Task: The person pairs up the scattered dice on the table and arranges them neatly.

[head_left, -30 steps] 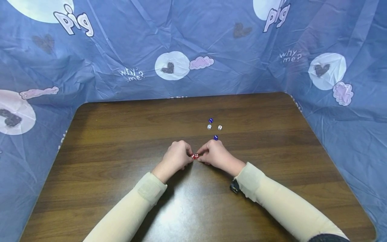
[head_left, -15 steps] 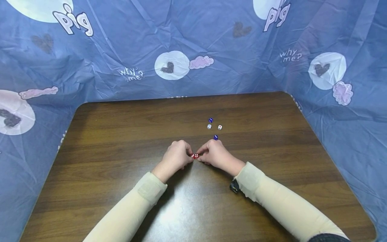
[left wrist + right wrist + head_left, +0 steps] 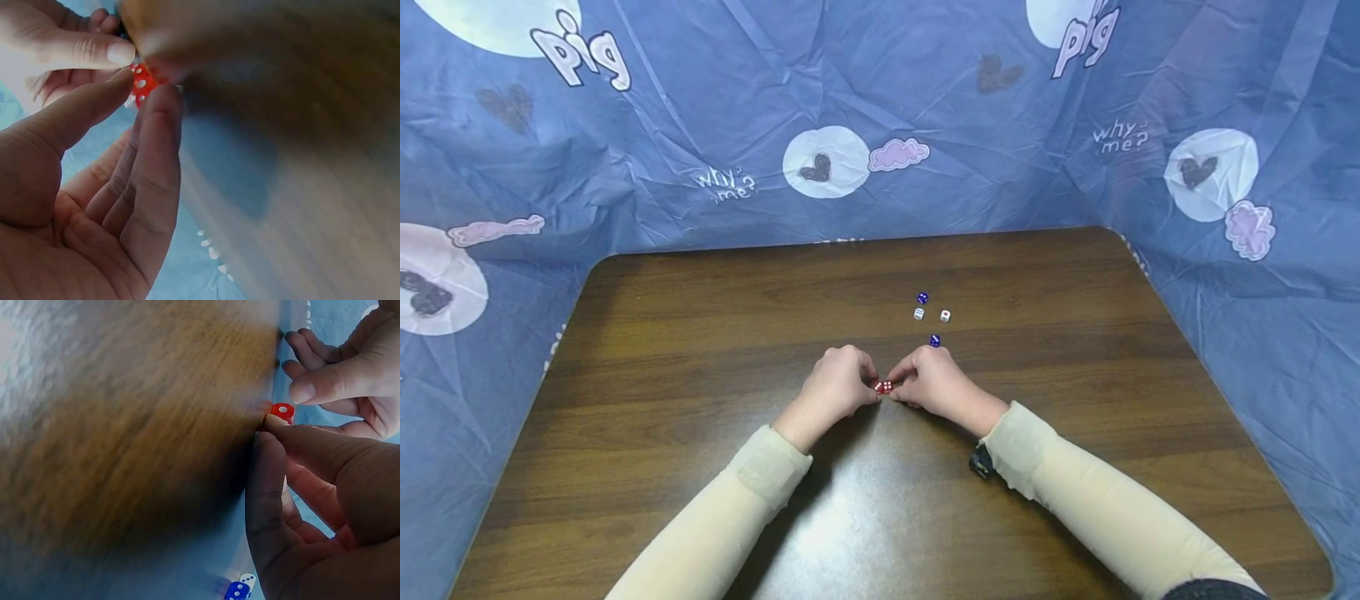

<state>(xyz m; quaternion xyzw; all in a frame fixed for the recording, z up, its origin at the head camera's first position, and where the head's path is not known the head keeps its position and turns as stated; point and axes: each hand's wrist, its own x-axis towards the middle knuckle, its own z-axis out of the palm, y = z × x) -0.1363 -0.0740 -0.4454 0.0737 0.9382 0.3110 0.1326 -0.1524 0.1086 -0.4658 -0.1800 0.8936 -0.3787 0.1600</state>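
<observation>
Two red dice with white pips (image 3: pixel 883 387) sit side by side near the middle of the table, between my two hands. My left hand (image 3: pixel 837 385) pinches the left one between thumb and fingertips. From the other side my right hand (image 3: pixel 942 387) pinches the right one with thumb and index finger. In the left wrist view a red die (image 3: pixel 143 83) shows between the fingertips of both hands. A red die (image 3: pixel 284 412) also peeks out past the right thumb in the right wrist view. Fingers partly cover both dice.
Just beyond the right hand lies a blue die (image 3: pixel 935 341). Farther back are two white dice, one left (image 3: pixel 919 314) and one right (image 3: pixel 945 317), and another blue die (image 3: pixel 922 297). The brown wooden table (image 3: pixel 700 317) meets a blue printed cloth (image 3: pixel 850 75).
The left wrist and sleeve have shifted very slightly to the left and away. The fingers of both hands stay at the red dice, and the other dice have not moved.
</observation>
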